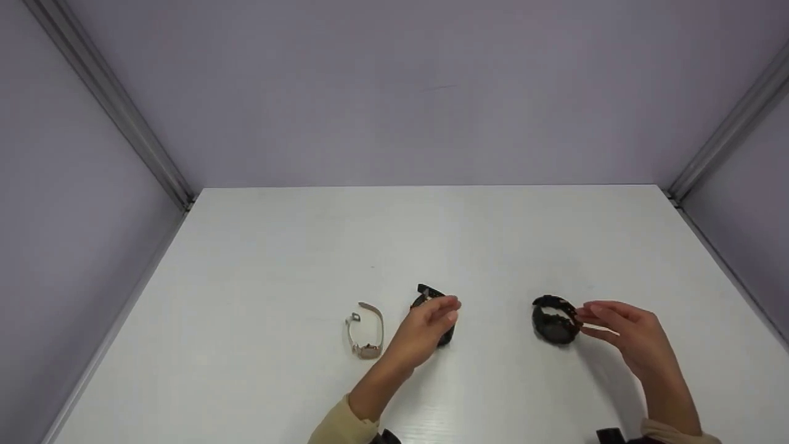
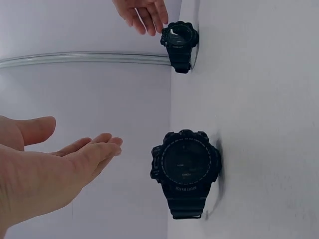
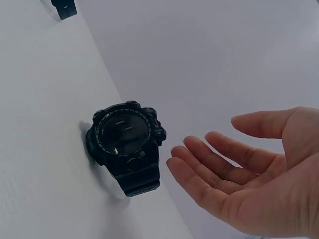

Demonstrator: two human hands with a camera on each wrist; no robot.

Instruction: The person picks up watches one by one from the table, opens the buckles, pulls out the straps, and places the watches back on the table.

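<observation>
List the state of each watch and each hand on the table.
Beige watch: strap buckled in a loop, lying on its side, untouched.
Middle black watch: standing on its strap, face outward, not held.
Right black watch: standing on its strap, not held.
Left hand: open, fingers straight, beside the middle black watch.
Right hand: open, close to the right black watch.

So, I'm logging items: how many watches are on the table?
3: a beige watch at left, a black watch by the left hand, another black watch by the right hand.
</observation>
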